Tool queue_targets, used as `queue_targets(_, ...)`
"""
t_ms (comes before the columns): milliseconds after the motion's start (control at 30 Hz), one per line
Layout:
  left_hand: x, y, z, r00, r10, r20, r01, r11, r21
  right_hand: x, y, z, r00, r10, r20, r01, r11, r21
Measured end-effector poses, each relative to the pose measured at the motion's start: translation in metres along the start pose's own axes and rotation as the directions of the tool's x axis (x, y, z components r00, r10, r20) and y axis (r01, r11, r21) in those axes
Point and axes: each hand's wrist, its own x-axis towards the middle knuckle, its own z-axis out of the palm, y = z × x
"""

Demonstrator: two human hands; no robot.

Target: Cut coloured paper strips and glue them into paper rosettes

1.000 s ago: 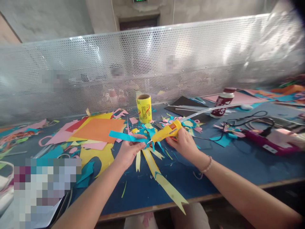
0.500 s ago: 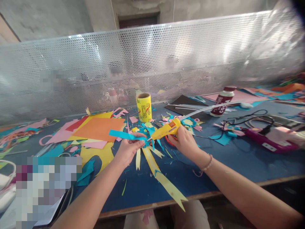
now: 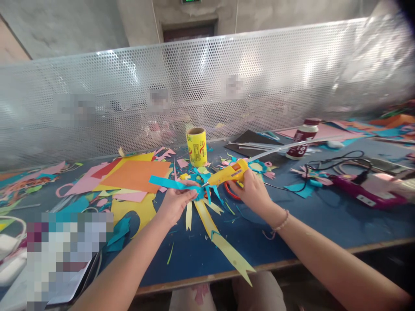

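Compared with half a second ago, my two hands have almost not moved: my left hand (image 3: 175,206) pinches one blue paper strip (image 3: 165,182), and my right hand (image 3: 256,190) is closed around one yellow glue gun (image 3: 227,173), its nozzle near the strip. Behind stand one hollow yellow roll (image 3: 197,149) and one capped bottle (image 3: 303,140), whose content I cannot tell

relative to one second ago, the right hand (image 3: 254,190) has shifted the yellow glue gun (image 3: 228,173) slightly; its nozzle (image 3: 205,185) is now displaced upward, farther from the thumb of the left hand (image 3: 177,205). more of the red loop (image 3: 229,192) below the gun is exposed. the green sign (image 3: 191,1), out of frame half a second ago, reappears.
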Motion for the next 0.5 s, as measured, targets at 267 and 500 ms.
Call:
queue_targets(267,0.001,0.002,-0.003,1.0,-0.003,-0.014,0.003,1.0,0.022,0.014,0.055,-0.001,0.973,0.226,0.056,-0.218,0.968,-0.124)
queue_targets(500,0.001,-0.001,-0.006,0.999,0.033,0.027,-0.035,0.997,0.066,0.004,0.114,-0.007,0.948,0.211,0.237,-0.127,0.938,-0.324)
